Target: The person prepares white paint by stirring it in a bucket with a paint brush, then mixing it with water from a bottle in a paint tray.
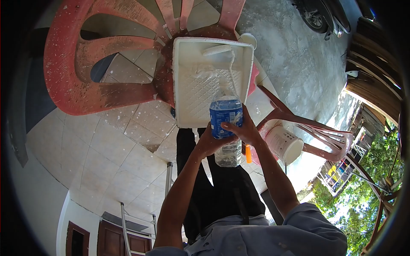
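Note:
My left hand point(209, 143) and my right hand point(245, 129) are both closed around a large clear plastic water bottle point(228, 154) with a blue label. The bottle's neck points away from me, over the near part of a white paint tray point(181, 85). Whether the cap is on, or any liquid is coming out, I cannot make out. In the tray lies a paint roller point(217, 50) at the far end, with whitish paint around it. Its wire frame runs back under the bottle, and an orange handle point(248, 153) shows beside my right wrist.
A paint-spattered red plastic chair point(64, 55) bears the tray. To the right, a white bucket point(284, 143) rests on another red chair point(329, 141). A metal ladder point(124, 226) stands at lower left. Paint spots dot the tiled floor point(102, 145); a motorbike point(316, 19) is at upper right.

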Action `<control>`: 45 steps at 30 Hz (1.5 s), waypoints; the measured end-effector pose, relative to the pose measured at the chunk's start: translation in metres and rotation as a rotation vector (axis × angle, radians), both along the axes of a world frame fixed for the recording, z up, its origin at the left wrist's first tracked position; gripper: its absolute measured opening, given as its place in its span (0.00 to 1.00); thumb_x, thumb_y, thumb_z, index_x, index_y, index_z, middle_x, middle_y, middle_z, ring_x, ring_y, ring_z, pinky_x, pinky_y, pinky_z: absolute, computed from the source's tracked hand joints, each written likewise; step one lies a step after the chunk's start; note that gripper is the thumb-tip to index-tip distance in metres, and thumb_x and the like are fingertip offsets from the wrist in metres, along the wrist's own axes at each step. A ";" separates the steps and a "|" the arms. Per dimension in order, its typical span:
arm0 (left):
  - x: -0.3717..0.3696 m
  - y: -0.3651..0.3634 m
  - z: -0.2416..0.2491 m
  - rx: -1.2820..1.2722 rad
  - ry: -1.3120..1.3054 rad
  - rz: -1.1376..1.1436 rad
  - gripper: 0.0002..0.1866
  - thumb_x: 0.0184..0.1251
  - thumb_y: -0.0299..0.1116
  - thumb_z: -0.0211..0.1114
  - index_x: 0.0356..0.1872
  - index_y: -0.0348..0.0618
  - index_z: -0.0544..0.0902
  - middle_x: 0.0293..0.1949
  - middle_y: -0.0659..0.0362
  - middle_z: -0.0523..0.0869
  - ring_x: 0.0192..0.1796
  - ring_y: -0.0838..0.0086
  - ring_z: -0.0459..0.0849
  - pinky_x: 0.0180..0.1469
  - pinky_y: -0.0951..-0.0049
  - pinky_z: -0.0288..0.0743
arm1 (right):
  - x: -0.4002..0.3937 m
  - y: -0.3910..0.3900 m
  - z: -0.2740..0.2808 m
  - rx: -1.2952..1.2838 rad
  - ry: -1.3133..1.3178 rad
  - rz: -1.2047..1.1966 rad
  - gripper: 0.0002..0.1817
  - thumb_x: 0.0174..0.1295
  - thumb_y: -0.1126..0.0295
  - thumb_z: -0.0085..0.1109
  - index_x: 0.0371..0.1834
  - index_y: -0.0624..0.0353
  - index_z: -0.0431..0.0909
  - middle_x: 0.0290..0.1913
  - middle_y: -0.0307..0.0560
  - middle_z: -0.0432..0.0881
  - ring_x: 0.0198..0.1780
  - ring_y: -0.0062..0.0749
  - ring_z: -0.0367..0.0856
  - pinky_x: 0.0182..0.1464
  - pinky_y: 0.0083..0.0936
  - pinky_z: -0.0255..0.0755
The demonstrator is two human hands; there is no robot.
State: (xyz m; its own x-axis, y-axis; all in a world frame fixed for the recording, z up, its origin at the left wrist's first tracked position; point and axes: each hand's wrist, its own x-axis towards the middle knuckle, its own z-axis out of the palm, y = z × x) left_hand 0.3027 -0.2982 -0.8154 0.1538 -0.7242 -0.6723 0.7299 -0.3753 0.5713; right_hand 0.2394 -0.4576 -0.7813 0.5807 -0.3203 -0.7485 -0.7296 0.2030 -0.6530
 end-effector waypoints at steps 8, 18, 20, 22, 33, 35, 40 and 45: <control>-0.001 -0.005 -0.008 0.000 -0.002 -0.055 0.51 0.48 0.48 0.82 0.67 0.39 0.59 0.59 0.51 0.78 0.60 0.63 0.81 0.64 0.61 0.76 | 0.000 -0.001 0.008 0.009 0.013 -0.062 0.51 0.53 0.60 0.77 0.73 0.62 0.52 0.61 0.55 0.75 0.62 0.42 0.76 0.64 0.41 0.72; 0.001 -0.009 -0.009 -0.029 0.026 -0.068 0.53 0.46 0.51 0.82 0.67 0.37 0.59 0.59 0.50 0.78 0.59 0.62 0.81 0.62 0.62 0.78 | -0.005 -0.002 0.006 0.016 0.002 -0.101 0.48 0.54 0.61 0.76 0.72 0.62 0.53 0.60 0.55 0.75 0.61 0.40 0.76 0.63 0.40 0.73; -0.001 -0.008 -0.012 -0.027 0.009 -0.083 0.53 0.46 0.52 0.82 0.67 0.37 0.59 0.59 0.50 0.78 0.59 0.62 0.81 0.62 0.61 0.77 | -0.006 -0.001 0.005 0.002 -0.009 -0.099 0.48 0.54 0.61 0.76 0.72 0.61 0.53 0.60 0.55 0.75 0.61 0.40 0.76 0.63 0.40 0.73; 0.000 -0.008 -0.013 -0.023 0.006 -0.098 0.54 0.45 0.52 0.82 0.67 0.37 0.59 0.59 0.49 0.78 0.59 0.61 0.81 0.62 0.61 0.77 | -0.007 -0.001 0.005 0.002 -0.011 -0.101 0.47 0.54 0.61 0.75 0.72 0.62 0.54 0.60 0.55 0.75 0.61 0.40 0.76 0.63 0.40 0.73; 0.008 -0.013 -0.009 -0.023 0.059 -0.139 0.54 0.44 0.51 0.83 0.66 0.34 0.59 0.58 0.49 0.79 0.59 0.62 0.81 0.62 0.61 0.77 | -0.014 0.000 0.002 0.003 0.004 -0.182 0.50 0.50 0.56 0.78 0.71 0.62 0.56 0.59 0.56 0.77 0.61 0.40 0.78 0.63 0.37 0.73; 0.009 -0.015 -0.010 -0.014 0.057 -0.162 0.54 0.44 0.50 0.83 0.66 0.34 0.59 0.58 0.49 0.79 0.59 0.63 0.81 0.62 0.61 0.77 | -0.016 -0.001 0.001 -0.002 0.007 -0.187 0.50 0.50 0.56 0.78 0.71 0.62 0.56 0.59 0.56 0.77 0.61 0.40 0.78 0.63 0.37 0.73; 0.009 -0.017 -0.011 -0.043 0.069 -0.164 0.53 0.45 0.49 0.83 0.67 0.37 0.60 0.58 0.50 0.79 0.58 0.63 0.82 0.61 0.62 0.77 | -0.020 -0.001 -0.002 -0.025 -0.001 -0.180 0.50 0.51 0.56 0.77 0.71 0.62 0.56 0.59 0.56 0.77 0.61 0.40 0.78 0.63 0.37 0.73; 0.016 -0.018 -0.003 -0.063 0.083 -0.177 0.51 0.47 0.48 0.83 0.66 0.37 0.60 0.58 0.51 0.79 0.59 0.64 0.81 0.62 0.61 0.77 | -0.019 0.000 0.001 -0.016 0.002 -0.185 0.50 0.51 0.55 0.77 0.72 0.63 0.55 0.59 0.56 0.77 0.61 0.40 0.77 0.63 0.37 0.73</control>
State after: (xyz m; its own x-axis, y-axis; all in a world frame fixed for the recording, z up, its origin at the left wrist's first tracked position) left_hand 0.3183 -0.3166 -0.8184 -0.0338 -0.7760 -0.6298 0.7009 -0.4676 0.5386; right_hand 0.2206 -0.4573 -0.7803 0.5094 -0.4336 -0.7433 -0.6821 0.3233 -0.6560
